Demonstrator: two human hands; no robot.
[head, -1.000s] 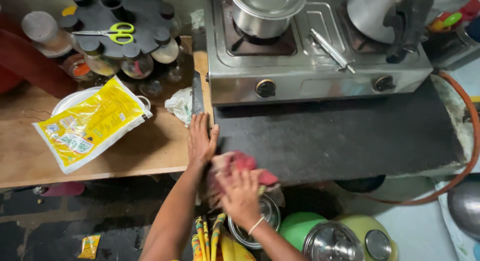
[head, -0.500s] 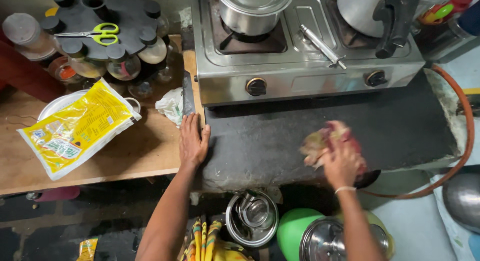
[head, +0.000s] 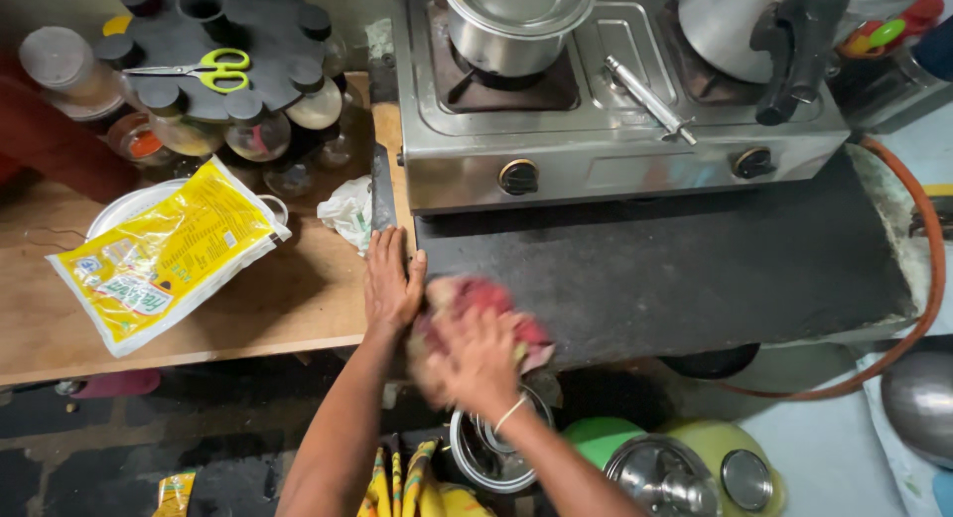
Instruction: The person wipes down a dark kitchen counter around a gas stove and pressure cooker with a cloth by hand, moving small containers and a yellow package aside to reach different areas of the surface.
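Cloth rag (head: 476, 304) under right hand (head: 476, 363): soft, crumpled, red and pale, blurred. Left hand (head: 390, 284) flat at the edge of the stone slab (head: 695, 269): dark, matt, slightly rough. Gas stove (head: 606, 110): brushed metal, dull sheen; steel pot (head: 516, 21) glossier. Wooden counter (head: 288, 299): bare, matt, worn. Yellow pouch (head: 164, 254): glossy plastic film. Scissors (head: 204, 70): shiny blades, plastic handles.

Flat yellow plastic pouch (head: 164, 254) with white end and printed panels, lying askew across a white plate (head: 119, 207) on the wooden bench (head: 298, 304); small yellow packet (head: 175, 492) on the floor below.
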